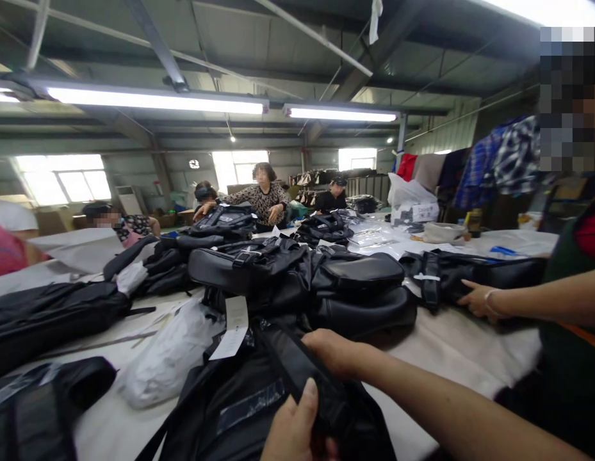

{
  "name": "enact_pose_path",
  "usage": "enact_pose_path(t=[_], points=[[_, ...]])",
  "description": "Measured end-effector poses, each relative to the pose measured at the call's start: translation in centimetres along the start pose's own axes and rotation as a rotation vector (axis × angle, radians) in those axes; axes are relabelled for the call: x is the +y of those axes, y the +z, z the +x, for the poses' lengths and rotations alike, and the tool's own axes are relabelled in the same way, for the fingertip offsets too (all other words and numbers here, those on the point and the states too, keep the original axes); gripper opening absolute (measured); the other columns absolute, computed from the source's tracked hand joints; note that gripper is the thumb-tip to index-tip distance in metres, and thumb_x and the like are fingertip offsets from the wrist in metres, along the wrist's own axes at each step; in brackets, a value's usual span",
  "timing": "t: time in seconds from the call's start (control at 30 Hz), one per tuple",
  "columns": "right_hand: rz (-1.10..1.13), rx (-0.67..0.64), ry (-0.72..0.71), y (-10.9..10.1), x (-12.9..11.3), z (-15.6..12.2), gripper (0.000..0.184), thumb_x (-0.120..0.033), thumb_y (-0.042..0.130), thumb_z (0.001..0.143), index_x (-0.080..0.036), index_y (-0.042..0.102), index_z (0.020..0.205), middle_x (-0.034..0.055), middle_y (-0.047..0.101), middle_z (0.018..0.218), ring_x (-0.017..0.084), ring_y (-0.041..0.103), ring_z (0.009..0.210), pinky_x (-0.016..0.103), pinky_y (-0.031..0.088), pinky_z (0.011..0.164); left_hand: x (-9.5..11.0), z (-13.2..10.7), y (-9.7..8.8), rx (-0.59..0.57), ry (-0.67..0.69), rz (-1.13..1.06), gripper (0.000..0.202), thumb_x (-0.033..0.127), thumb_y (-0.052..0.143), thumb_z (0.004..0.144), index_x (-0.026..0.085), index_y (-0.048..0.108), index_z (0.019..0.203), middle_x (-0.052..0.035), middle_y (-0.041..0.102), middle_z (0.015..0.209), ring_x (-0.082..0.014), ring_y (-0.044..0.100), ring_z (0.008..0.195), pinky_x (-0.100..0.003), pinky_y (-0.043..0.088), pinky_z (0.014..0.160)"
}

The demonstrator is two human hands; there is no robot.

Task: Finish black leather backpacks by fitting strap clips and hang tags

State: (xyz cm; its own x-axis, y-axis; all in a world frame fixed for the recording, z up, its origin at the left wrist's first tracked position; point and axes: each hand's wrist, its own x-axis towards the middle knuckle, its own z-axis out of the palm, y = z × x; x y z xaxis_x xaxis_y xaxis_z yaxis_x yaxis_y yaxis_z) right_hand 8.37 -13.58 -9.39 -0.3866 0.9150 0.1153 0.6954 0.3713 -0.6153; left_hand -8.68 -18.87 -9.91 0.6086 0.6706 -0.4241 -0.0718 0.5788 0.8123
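A black backpack (201, 400) lies on the table right in front of me, with a padded shoulder strap (297, 362) running across it. My right hand (333, 352) is closed around the strap's upper part, its fingertips hidden. Lower down, my left hand (294, 422) grips the same strap, thumb on top and fingers curled underneath. A white paper tag (232, 330) sticks up at the backpack's top end. A shiny clear plastic strip (252, 404) shows on its surface.
Piled black bags (359, 275) stand just beyond. A white plastic bundle (170, 358) sits left of the backpack, near more black bags (52, 310). At right, a co-worker's hand (482, 301) touches another black bag (499, 272). Other people work across the table.
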Motion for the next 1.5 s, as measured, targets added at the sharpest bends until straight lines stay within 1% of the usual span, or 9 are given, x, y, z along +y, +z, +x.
enact_pose_path(t=[0.2, 0.33, 0.4, 0.57, 0.67, 0.8, 0.9, 1.27, 1.5], points=[[-0.127, 0.173, 0.063, 1.1, 1.9, -1.1, 0.036, -0.033, 0.062, 0.079, -0.017, 0.061, 0.111, 0.0100, 0.067, 0.103, 0.025, 0.062, 0.092, 0.034, 0.049, 0.081, -2.8, 1.2, 0.7, 0.031, 0.046, 0.073, 0.066, 0.075, 0.065, 0.064, 0.013, 0.061, 0.085, -0.0024, 0.059, 0.056, -0.0100, 0.053, 0.041, -0.018, 0.037, 0.041], [-0.072, 0.203, -0.086, 1.2, 3.1, -0.8, 0.079, -0.035, 0.066, 0.079, -0.023, 0.029, 0.148, 0.0153, 0.024, 0.155, 0.029, 0.032, 0.138, 0.042, 0.032, 0.110, -4.0, 0.9, 3.2, 0.067, 0.001, -0.048, 0.060, 0.072, 0.065, 0.066, 0.014, 0.059, 0.080, -0.0037, 0.059, 0.055, -0.0108, 0.051, 0.037, -0.020, 0.035, 0.038], [-0.058, 0.100, -0.225, 0.9, 3.1, -0.5, 0.082, -0.041, 0.071, 0.076, -0.028, 0.033, 0.147, 0.0112, 0.011, 0.159, 0.030, 0.021, 0.143, 0.045, 0.027, 0.114, -4.4, 0.6, 4.3, 0.058, -0.011, -0.087, 0.058, 0.070, 0.067, 0.065, 0.015, 0.059, 0.079, -0.0064, 0.061, 0.057, -0.0144, 0.055, 0.040, -0.022, 0.037, 0.039], [-0.001, -0.130, -0.398, 0.4, 3.0, -0.1, 0.036, -0.044, 0.073, 0.076, -0.029, 0.072, 0.108, 0.0074, 0.057, 0.135, 0.030, 0.038, 0.136, 0.049, 0.028, 0.112, -3.9, -0.4, 4.2, -0.109, 0.022, -0.093, 0.056, 0.064, 0.073, 0.063, 0.014, 0.063, 0.087, -0.0095, 0.066, 0.067, -0.0168, 0.061, 0.050, -0.024, 0.043, 0.045], [0.199, -0.034, -0.369, 0.4, 3.4, -0.5, 0.031, -0.043, 0.071, 0.079, -0.023, 0.074, 0.104, 0.0087, 0.071, 0.111, 0.025, 0.058, 0.116, 0.043, 0.036, 0.108, -2.3, -0.7, 2.4, -0.102, 0.054, 0.051, 0.048, 0.061, 0.068, 0.071, 0.014, 0.061, 0.080, -0.0056, 0.063, 0.059, -0.0118, 0.054, 0.044, -0.020, 0.037, 0.041], [0.320, 0.082, -0.344, 0.4, 3.3, -1.2, 0.031, -0.044, 0.069, 0.080, -0.019, 0.075, 0.098, 0.0096, 0.073, 0.105, 0.024, 0.062, 0.110, 0.039, 0.040, 0.105, 0.5, -0.3, 0.3, 0.120, 0.186, -0.042, 0.030, 0.044, 0.065, 0.080, 0.016, 0.059, 0.086, -0.0054, 0.065, 0.082, -0.0139, 0.062, 0.070, -0.020, 0.046, 0.053], [0.239, 0.057, -0.353, 0.5, 2.9, -1.3, 0.029, -0.043, 0.067, 0.082, -0.020, 0.075, 0.098, 0.0078, 0.072, 0.107, 0.022, 0.063, 0.108, 0.038, 0.039, 0.106, 1.7, 0.1, 0.0, 0.099, 0.178, -0.170, 0.030, 0.039, 0.066, 0.081, 0.014, 0.058, 0.096, -0.0114, 0.066, 0.099, -0.0204, 0.065, 0.089, -0.027, 0.052, 0.069], [-0.083, 0.032, -0.379, 1.1, 4.0, -1.1, 0.025, -0.041, 0.065, 0.083, -0.024, 0.070, 0.100, 0.0030, 0.072, 0.108, 0.021, 0.061, 0.110, 0.034, 0.034, 0.100, -0.6, 2.1, 1.0, 0.156, -0.050, -0.176, 0.042, 0.049, 0.072, 0.076, 0.012, 0.063, 0.093, -0.0099, 0.070, 0.077, -0.0231, 0.069, 0.071, -0.033, 0.054, 0.066], [-0.181, 0.047, -0.343, 1.1, 2.8, -1.5, 0.027, -0.036, 0.066, 0.079, -0.023, 0.069, 0.103, 0.0061, 0.071, 0.108, 0.023, 0.058, 0.111, 0.036, 0.034, 0.096, -0.5, 2.9, 1.2, 0.143, -0.006, -0.398, 0.035, 0.040, 0.068, 0.083, 0.005, 0.068, 0.089, -0.0132, 0.071, 0.076, -0.0208, 0.069, 0.070, -0.029, 0.053, 0.070]])
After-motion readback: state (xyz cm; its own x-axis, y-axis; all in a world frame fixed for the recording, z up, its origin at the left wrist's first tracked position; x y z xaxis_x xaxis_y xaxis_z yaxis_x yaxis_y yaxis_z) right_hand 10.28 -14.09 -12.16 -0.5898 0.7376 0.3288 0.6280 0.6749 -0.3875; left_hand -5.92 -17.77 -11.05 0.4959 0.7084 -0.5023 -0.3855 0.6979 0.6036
